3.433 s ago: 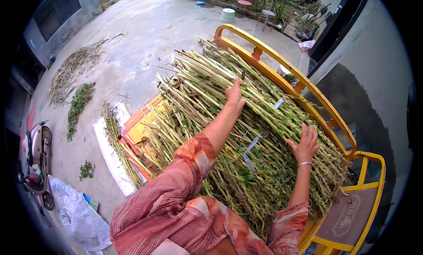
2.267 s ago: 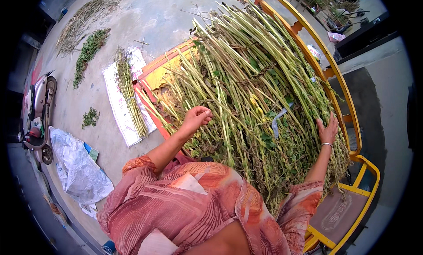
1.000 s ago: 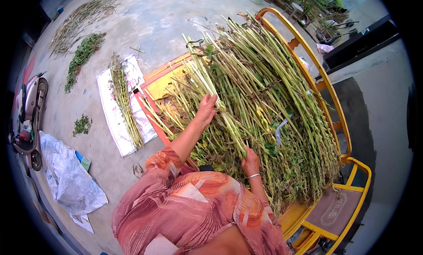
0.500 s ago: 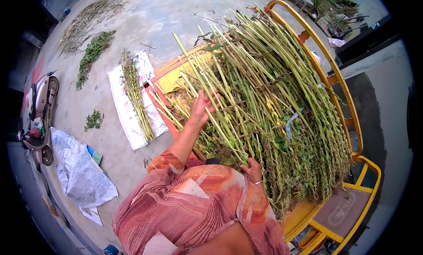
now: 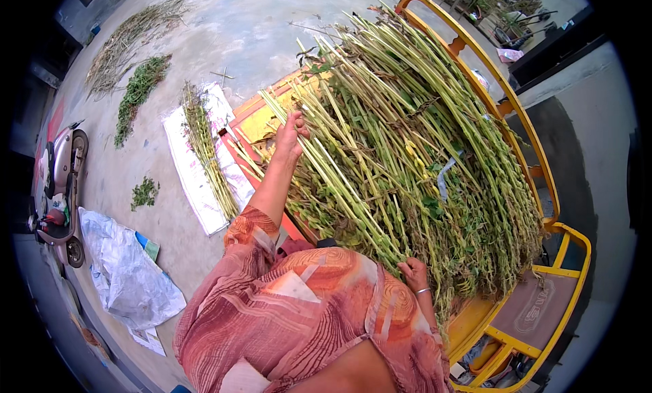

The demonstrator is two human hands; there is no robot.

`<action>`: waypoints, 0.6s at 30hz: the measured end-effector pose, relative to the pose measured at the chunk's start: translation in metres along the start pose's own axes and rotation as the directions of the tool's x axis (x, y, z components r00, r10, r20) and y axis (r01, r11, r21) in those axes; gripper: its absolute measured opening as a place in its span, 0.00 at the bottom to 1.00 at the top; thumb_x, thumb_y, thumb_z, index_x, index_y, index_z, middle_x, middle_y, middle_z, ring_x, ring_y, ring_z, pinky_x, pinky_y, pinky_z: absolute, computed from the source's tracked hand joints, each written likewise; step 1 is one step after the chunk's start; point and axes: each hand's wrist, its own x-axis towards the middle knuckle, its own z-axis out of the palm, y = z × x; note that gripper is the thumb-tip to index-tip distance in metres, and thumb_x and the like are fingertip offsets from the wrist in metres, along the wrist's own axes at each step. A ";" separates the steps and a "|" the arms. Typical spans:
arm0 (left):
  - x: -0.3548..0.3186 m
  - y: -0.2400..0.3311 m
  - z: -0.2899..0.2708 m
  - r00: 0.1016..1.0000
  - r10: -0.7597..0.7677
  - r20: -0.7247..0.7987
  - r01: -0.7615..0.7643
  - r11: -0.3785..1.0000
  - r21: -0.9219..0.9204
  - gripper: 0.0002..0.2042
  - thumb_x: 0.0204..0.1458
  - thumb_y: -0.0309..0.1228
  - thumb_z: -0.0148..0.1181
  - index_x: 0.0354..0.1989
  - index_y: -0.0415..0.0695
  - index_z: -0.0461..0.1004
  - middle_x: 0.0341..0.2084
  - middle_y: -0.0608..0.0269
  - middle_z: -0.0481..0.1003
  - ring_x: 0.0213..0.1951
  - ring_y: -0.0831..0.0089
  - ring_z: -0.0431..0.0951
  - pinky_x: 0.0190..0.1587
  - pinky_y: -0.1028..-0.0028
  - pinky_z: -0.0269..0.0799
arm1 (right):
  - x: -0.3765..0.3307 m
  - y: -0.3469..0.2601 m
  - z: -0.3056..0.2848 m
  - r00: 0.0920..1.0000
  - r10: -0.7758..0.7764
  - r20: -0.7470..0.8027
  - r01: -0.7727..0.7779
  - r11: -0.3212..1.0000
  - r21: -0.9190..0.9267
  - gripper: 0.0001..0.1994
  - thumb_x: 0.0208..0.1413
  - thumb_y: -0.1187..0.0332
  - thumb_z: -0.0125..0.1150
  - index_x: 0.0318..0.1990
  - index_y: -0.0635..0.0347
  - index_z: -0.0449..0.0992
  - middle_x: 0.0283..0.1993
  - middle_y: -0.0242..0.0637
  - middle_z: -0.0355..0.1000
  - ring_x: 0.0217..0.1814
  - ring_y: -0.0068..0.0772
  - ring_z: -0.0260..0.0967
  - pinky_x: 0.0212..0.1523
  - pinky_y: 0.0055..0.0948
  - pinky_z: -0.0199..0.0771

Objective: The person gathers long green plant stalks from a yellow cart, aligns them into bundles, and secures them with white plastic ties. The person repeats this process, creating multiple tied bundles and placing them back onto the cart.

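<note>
Head view: my left hand (image 5: 291, 136) closed around several long green stalks (image 5: 337, 190), near their bare ends. Right hand (image 5: 413, 274) folded onto their leafy ends, just beside my patterned shirt (image 5: 305, 305); how many it holds is hard to make out. Stalks slant along left side of big heap (image 5: 441, 128) on yellow cart (image 5: 468, 323). Smaller bundle (image 5: 207, 150) lies on white sack (image 5: 185, 154), left of cart.

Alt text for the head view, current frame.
A person's left hand and right hand hold a few long green stalks at the near side of a large stalk pile beside a yellow rail. To the left, a smaller bundle lies on a white sheet; a scooter stands farther left.
</note>
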 end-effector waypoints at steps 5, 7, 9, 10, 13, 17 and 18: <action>-0.021 -0.014 -0.014 0.981 0.016 -0.194 -0.018 1.000 -0.008 0.15 0.60 0.43 0.47 0.41 0.41 0.66 0.24 0.66 0.65 0.19 0.81 0.59 0.21 0.81 0.63 | -0.003 -0.013 -0.003 0.998 0.035 -0.055 -0.031 0.997 0.069 0.12 0.50 0.72 0.59 0.20 0.66 0.65 0.18 0.33 0.57 0.21 0.27 0.56 0.25 0.25 0.57; -0.031 -0.010 -0.027 0.983 0.011 -0.184 -0.017 0.999 -0.031 0.16 0.59 0.44 0.48 0.40 0.41 0.66 0.24 0.65 0.65 0.19 0.82 0.59 0.20 0.82 0.62 | -0.011 -0.009 -0.010 0.991 0.084 -0.103 -0.070 0.989 0.131 0.14 0.51 0.71 0.58 0.18 0.64 0.62 0.18 0.31 0.56 0.21 0.23 0.53 0.24 0.24 0.55; -0.040 -0.004 -0.043 0.991 -0.021 -0.135 0.008 0.995 -0.097 0.17 0.58 0.45 0.50 0.38 0.40 0.66 0.25 0.65 0.65 0.20 0.82 0.59 0.20 0.83 0.62 | -0.015 -0.008 -0.016 0.981 0.171 -0.094 -0.143 0.959 0.246 0.14 0.54 0.70 0.56 0.18 0.63 0.67 0.18 0.26 0.60 0.20 0.17 0.54 0.22 0.21 0.54; -0.043 -0.004 -0.049 0.991 -0.029 -0.133 0.020 0.998 -0.063 0.18 0.58 0.45 0.49 0.40 0.39 0.66 0.28 0.60 0.69 0.21 0.82 0.60 0.21 0.83 0.63 | -0.012 -0.007 -0.017 0.984 0.159 -0.077 -0.135 0.956 0.259 0.12 0.54 0.70 0.56 0.19 0.63 0.69 0.19 0.26 0.62 0.20 0.16 0.55 0.22 0.19 0.55; -0.052 -0.007 -0.045 0.989 -0.096 -0.109 0.090 0.994 -0.061 0.23 0.60 0.46 0.45 0.52 0.38 0.62 0.41 0.46 0.68 0.25 0.80 0.62 0.24 0.83 0.66 | 0.008 -0.050 -0.011 0.987 0.163 -0.004 -0.148 0.904 0.401 0.10 0.57 0.70 0.53 0.28 0.65 0.76 0.22 0.27 0.69 0.22 0.13 0.59 0.23 0.15 0.57; -0.044 -0.026 -0.034 0.970 -0.164 -0.182 0.166 0.986 -0.004 0.27 0.60 0.47 0.44 0.55 0.33 0.58 0.40 0.45 0.71 0.26 0.77 0.67 0.25 0.80 0.68 | 0.034 -0.081 0.016 0.992 0.123 0.001 -0.110 0.890 0.442 0.10 0.56 0.71 0.55 0.25 0.67 0.75 0.21 0.29 0.68 0.22 0.15 0.61 0.23 0.18 0.59; -0.042 -0.030 -0.041 0.960 -0.167 -0.224 0.179 0.983 0.032 0.28 0.60 0.48 0.44 0.56 0.31 0.58 0.40 0.44 0.70 0.26 0.76 0.68 0.25 0.80 0.68 | 0.034 -0.086 0.015 0.991 0.130 0.039 -0.133 0.882 0.453 0.10 0.56 0.71 0.55 0.26 0.67 0.75 0.21 0.29 0.68 0.22 0.15 0.61 0.23 0.18 0.59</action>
